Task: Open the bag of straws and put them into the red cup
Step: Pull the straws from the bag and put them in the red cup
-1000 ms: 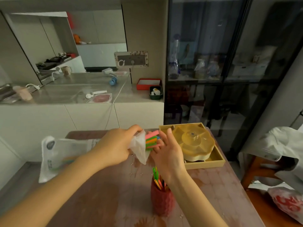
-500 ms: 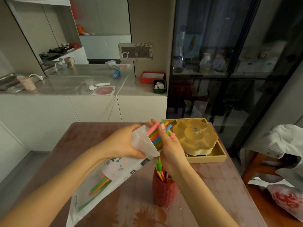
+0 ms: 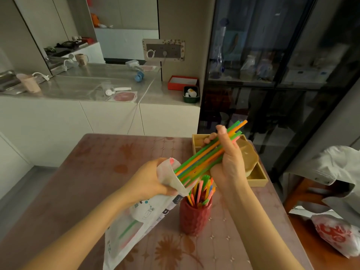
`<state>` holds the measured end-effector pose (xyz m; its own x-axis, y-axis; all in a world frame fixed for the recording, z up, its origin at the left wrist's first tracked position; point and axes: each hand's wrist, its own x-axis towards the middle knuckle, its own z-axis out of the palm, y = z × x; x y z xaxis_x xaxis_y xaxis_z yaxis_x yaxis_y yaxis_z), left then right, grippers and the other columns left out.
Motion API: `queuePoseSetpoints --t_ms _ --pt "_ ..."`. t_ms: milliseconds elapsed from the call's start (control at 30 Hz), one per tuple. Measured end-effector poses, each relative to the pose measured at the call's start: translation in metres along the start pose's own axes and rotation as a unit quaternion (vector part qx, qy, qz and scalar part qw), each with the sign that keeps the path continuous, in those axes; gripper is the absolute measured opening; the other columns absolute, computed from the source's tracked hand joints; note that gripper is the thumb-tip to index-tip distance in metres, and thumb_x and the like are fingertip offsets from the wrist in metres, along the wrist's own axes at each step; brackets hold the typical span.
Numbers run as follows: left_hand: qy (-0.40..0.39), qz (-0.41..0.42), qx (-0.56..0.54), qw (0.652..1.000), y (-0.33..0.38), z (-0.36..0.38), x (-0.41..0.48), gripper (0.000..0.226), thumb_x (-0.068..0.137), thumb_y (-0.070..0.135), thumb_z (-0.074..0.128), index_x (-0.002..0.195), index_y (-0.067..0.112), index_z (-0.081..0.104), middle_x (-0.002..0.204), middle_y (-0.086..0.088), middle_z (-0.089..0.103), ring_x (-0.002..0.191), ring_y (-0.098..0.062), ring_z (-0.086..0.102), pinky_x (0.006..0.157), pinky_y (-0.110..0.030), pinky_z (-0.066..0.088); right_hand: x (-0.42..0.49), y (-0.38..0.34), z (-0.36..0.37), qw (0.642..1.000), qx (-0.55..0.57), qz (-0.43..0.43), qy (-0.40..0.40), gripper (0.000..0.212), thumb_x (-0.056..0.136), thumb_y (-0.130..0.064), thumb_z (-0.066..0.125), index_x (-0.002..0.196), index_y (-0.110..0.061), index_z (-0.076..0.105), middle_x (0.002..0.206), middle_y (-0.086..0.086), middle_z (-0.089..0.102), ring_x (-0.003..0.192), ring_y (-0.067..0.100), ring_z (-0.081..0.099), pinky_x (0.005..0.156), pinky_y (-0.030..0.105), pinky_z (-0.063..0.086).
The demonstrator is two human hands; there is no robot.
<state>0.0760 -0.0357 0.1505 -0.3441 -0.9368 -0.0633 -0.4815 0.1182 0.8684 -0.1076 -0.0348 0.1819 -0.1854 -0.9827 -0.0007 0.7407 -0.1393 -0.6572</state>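
Observation:
My left hand grips the open mouth of a white printed plastic bag, which hangs down over the table with a few straws still inside. My right hand is closed around a bundle of green, orange and blue straws, drawn most of the way out, their lower ends still in the bag's mouth. Just below stands the red textured cup, upright, holding several coloured straws.
A yellow tray with a lidded yellow dish sits behind my right hand on the brown table. A chair with grey cloth and a red-printed bag is at the right. A dark glass cabinet stands behind.
My right hand has pulled the straw bundle up and to the right, far out of the bag. The bag's mouth has dropped lower, closer to the cup.

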Motion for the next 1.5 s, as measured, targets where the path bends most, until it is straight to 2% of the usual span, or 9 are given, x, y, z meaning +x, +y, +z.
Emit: queuePoseSetpoints --t_ms 167,300,367,467,633,767,900,1267,1500 --pt "-0.022 0.016 -0.010 1.000 0.001 0.003 -0.004 0.047 0.056 0.011 0.086 0.089 0.036 0.063 0.085 0.009 0.070 0.078 -0.007 0.064 0.072 -0.034 0.053 -0.011 0.021 -0.003 0.999 -0.020 0.026 -0.044 0.015 0.084 -0.023 0.061 0.077 -0.011 0.053 0.059 0.002 0.053 0.055 0.015 0.056 0.071 0.036 0.053" --pt "-0.030 -0.004 0.011 0.999 -0.009 0.004 -0.007 0.054 0.054 0.015 0.087 0.093 0.038 0.058 0.090 0.011 0.069 0.082 -0.002 0.063 0.075 -0.032 0.052 -0.011 0.024 0.000 0.996 -0.087 -0.009 0.016 0.031 0.096 -0.034 0.047 0.075 -0.011 0.046 0.058 0.005 0.053 0.056 0.019 0.058 0.077 0.044 0.056" --pt "-0.027 -0.017 0.023 0.999 -0.016 0.000 -0.010 0.062 0.054 0.015 0.087 0.100 0.038 0.053 0.097 0.010 0.066 0.087 -0.001 0.062 0.077 -0.028 0.052 -0.007 0.011 0.000 0.995 -0.087 -0.035 0.036 0.033 0.097 -0.036 0.045 0.073 -0.013 0.045 0.055 0.002 0.050 0.051 0.016 0.056 0.065 0.038 0.056" --pt "-0.009 -0.035 0.031 0.999 -0.028 -0.009 -0.013 0.063 0.054 0.015 0.087 0.100 0.038 0.050 0.101 0.012 0.064 0.091 -0.003 0.062 0.082 -0.031 0.052 0.002 -0.019 -0.002 0.994 -0.050 -0.079 0.051 0.037 0.096 -0.037 0.047 0.066 -0.017 0.043 0.049 -0.005 0.036 0.042 0.008 0.035 0.045 0.023 0.038" --pt "-0.002 -0.059 0.048 0.997 -0.045 -0.018 -0.015 0.062 0.056 0.019 0.086 0.101 0.036 0.047 0.101 0.012 0.062 0.093 -0.008 0.061 0.084 -0.038 0.053 0.007 -0.061 -0.007 0.989 -0.030 -0.139 0.035 0.044 0.093 -0.042 0.050 0.057 -0.020 0.038 0.045 -0.007 0.026 0.040 0.007 0.020 0.038 0.021 0.023" --pt "0.003 -0.068 0.057 0.996 -0.053 -0.017 -0.011 0.063 0.058 0.021 0.086 0.095 0.046 0.041 0.102 0.014 0.060 0.093 -0.006 0.060 0.082 -0.036 0.053 -0.001 -0.059 -0.008 0.980 -0.156 -0.123 -0.018 0.045 0.094 -0.039 0.050 0.056 -0.020 0.035 0.044 -0.007 0.027 0.038 0.007 0.022 0.037 0.021 0.022" --pt "0.001 -0.068 0.065 0.996 -0.056 -0.013 -0.007 0.068 0.058 0.021 0.085 0.108 0.038 0.042 0.103 0.018 0.057 0.093 -0.002 0.057 0.076 -0.027 0.051 -0.008 -0.040 -0.006 0.964 -0.239 -0.104 -0.053 0.043 0.094 -0.033 0.049 0.056 -0.016 0.035 0.043 -0.006 0.030 0.036 0.008 0.026 0.036 0.021 0.025" --pt "-0.003 -0.068 0.064 0.996 -0.058 -0.013 0.001 0.072 0.059 0.020 0.085 0.113 0.036 0.041 0.102 0.020 0.053 0.092 0.000 0.053 0.071 -0.019 0.046 -0.007 -0.034 0.020 0.940 -0.273 -0.130 -0.160 0.036 0.085 -0.036 0.052 0.058 -0.017 0.039 0.046 -0.007 0.034 0.038 0.010 0.026 0.038 0.022 0.023" --pt "-0.002 -0.062 0.068 0.996 -0.059 -0.014 0.003 0.069 0.060 0.024 0.085 0.115 0.031 0.043 0.102 0.018 0.054 0.092 -0.001 0.054 0.075 -0.025 0.050 -0.008 -0.001 0.005 0.920 -0.352 -0.097 -0.144 0.041 0.090 -0.036 0.050 0.058 -0.011 0.041 0.049 0.003 0.034 0.042 0.018 0.029 0.042 0.031 0.027"
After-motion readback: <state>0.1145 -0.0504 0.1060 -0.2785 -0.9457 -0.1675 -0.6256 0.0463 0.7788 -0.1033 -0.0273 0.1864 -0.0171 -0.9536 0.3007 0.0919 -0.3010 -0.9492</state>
